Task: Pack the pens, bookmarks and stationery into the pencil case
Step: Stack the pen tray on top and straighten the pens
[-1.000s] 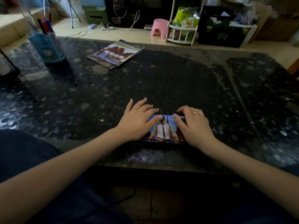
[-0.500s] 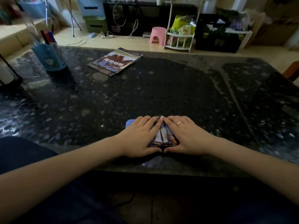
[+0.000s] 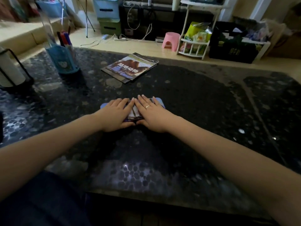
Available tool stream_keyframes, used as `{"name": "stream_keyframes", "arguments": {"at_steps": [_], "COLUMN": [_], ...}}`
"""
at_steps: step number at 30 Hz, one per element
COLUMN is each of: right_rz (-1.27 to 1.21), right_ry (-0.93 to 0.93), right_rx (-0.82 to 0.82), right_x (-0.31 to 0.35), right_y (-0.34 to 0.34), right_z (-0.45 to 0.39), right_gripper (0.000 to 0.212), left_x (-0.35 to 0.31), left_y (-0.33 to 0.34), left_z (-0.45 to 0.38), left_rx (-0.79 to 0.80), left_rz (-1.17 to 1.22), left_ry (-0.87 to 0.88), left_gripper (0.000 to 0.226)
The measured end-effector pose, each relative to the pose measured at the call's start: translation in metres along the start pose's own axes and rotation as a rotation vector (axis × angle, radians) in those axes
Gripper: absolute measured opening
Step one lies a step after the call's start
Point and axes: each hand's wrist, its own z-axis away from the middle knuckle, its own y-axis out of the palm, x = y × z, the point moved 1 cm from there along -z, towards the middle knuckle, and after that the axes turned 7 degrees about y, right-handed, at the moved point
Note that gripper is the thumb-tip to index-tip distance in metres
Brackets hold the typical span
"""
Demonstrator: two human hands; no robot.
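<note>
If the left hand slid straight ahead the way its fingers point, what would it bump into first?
Probably the right hand: the left hand lies flat on the pencil case, fingers angled toward it, fingertips nearly touching.

A dark speckled stone table (image 3: pixel 203 101) carries everything. A pencil case (image 3: pixel 135 111) lies flat on it directly under the fingers (image 3: pixel 126 101) of both hands. Beyond the fingertips lies a book (image 3: pixel 130 68) on a second one. Far left of the fingers stands a blue pen holder (image 3: pixel 62 60), and further left a black wire stand (image 3: pixel 14 74).
</note>
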Motion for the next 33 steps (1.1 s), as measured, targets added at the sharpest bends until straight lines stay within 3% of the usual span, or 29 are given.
{"name": "stream_keyframes", "arguments": {"at_steps": [18,26,33], "right_rz": [0.004,0.039,-0.044], "right_ry": [-0.059,0.013,-0.034], "right_rx": [-0.082,-0.088,-0.025], "right_x": [0.095,0.106,0.096], "right_y": [-0.023,-0.026,-0.03], "right_z": [-0.183,-0.238,-0.248], "right_gripper": [0.07,0.067,0.073], "left_x": [0.179,0.21,0.221], "left_y": [0.056,0.066,0.069], "left_z": [0.009,0.001,-0.002], "left_rx": [-0.047,-0.063,-0.1], "left_rz": [0.057,0.17,0.178], "left_ry": [-0.305,-0.535,-0.516], "left_gripper": [0.085,0.08,0.079]}}
